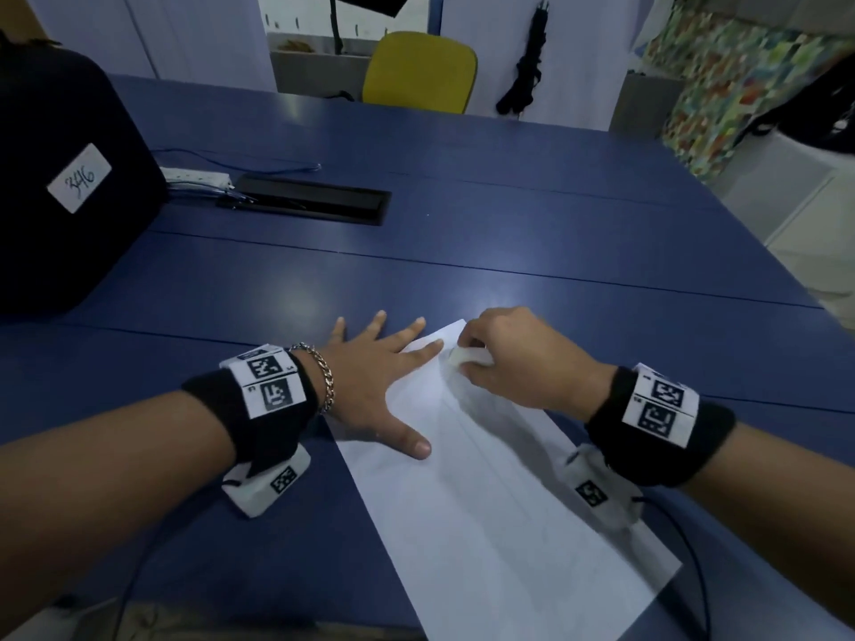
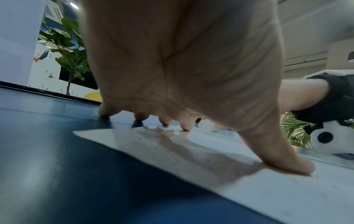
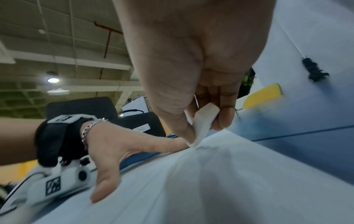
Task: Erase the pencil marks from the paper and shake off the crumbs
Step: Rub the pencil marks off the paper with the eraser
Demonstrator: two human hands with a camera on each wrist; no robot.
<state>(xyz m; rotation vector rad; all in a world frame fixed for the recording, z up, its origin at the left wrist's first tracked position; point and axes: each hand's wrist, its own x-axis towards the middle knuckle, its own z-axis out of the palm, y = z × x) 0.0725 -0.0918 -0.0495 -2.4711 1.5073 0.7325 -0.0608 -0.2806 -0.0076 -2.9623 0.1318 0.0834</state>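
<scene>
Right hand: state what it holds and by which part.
The right hand pinches a small white block eraser by its upper sides, thumb against fingers; the lower corner presses on the white paper sheet.

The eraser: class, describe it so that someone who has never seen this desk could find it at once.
Start at the blue table and find the white paper lying on it. At the paper's far corner, the right hand pinches a small white eraser, its tip pressed on the sheet. The left hand lies flat and holds nothing.
</scene>
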